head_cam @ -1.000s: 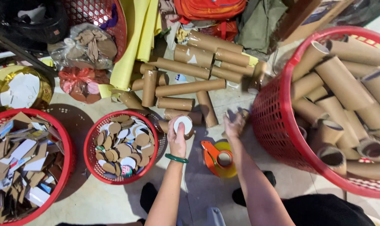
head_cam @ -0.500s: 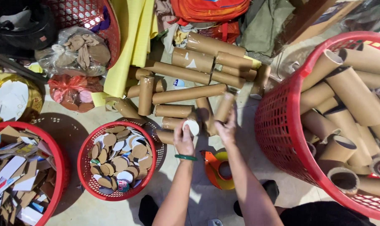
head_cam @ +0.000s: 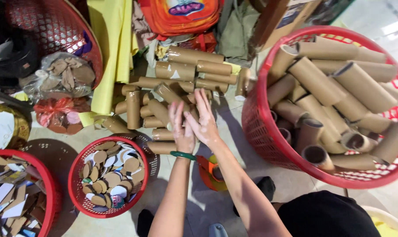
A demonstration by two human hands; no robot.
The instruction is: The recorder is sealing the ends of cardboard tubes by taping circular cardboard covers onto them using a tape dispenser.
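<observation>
Both hands, left hand (head_cam: pixel 181 127) and right hand (head_cam: pixel 204 119), hover open-fingered over the pile of cardboard tubes (head_cam: pixel 164 94), light, stiff, crushable, best grasped around mid-length

Both hands, left hand (head_cam: pixel 181 127) and right hand (head_cam: pixel 205 120), are reaching open over cardboard tubes (head_cam: pixel 164 98); a red basket (head_cam: pixel 256 127) is standing at three o'clock.

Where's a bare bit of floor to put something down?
Bare floor lies between the small basket and plastic bags, and below the big basket. It is crowded around both hands, over the tube pile.
</observation>
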